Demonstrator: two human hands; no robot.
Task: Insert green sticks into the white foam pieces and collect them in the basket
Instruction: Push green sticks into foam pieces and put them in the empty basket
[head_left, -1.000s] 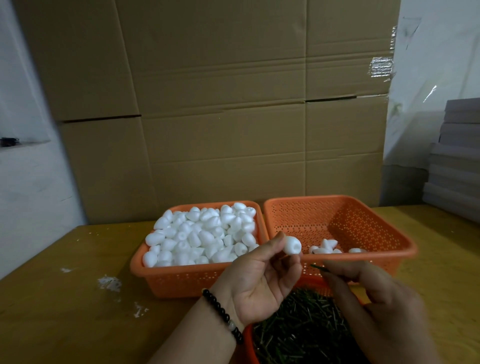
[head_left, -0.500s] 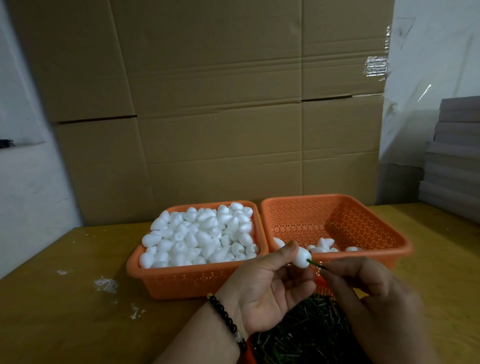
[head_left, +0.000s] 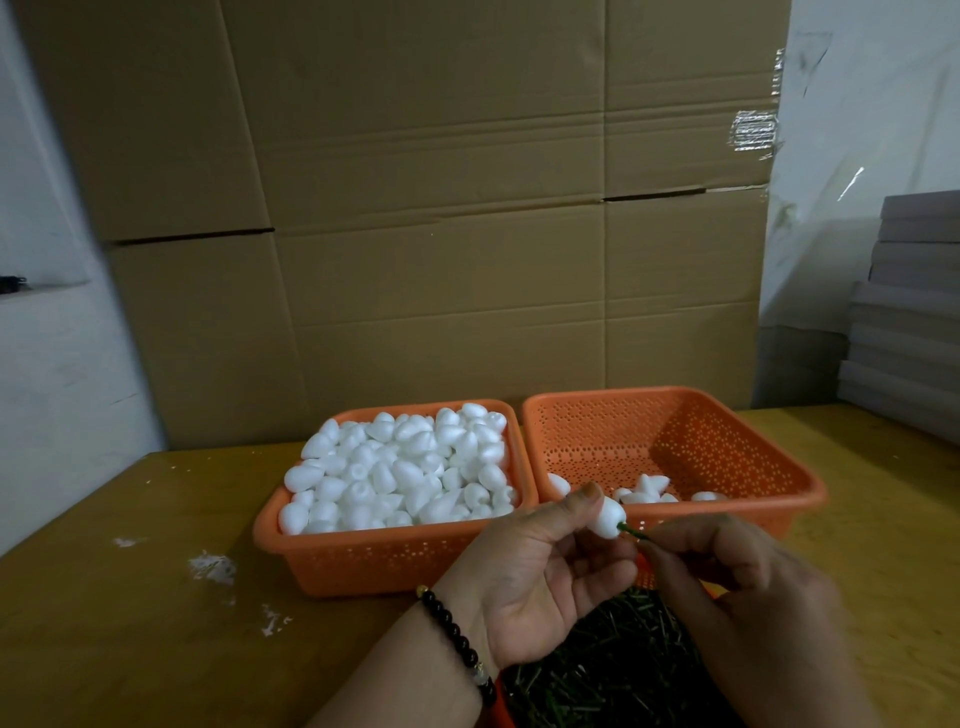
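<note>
Both forearms are bare — no sleeves show anywhere in the lower part of the frame. The left hand (head_left: 540, 577) has a bracelet (head_left: 457, 642) of round, glossy black beads at its wrist, with one gold-coloured bead at the upper end and a pale bead lower down. The right hand (head_left: 748, 592) wears nothing — no ring, no band.

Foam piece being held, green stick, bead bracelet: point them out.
foam piece (head_left: 607, 520), head view, its white body beside the thumb.
green stick (head_left: 632, 531), head view, bare shaft between foam and fingers.
bead bracelet (head_left: 453, 635), head view, black beads on the wrist.
</note>
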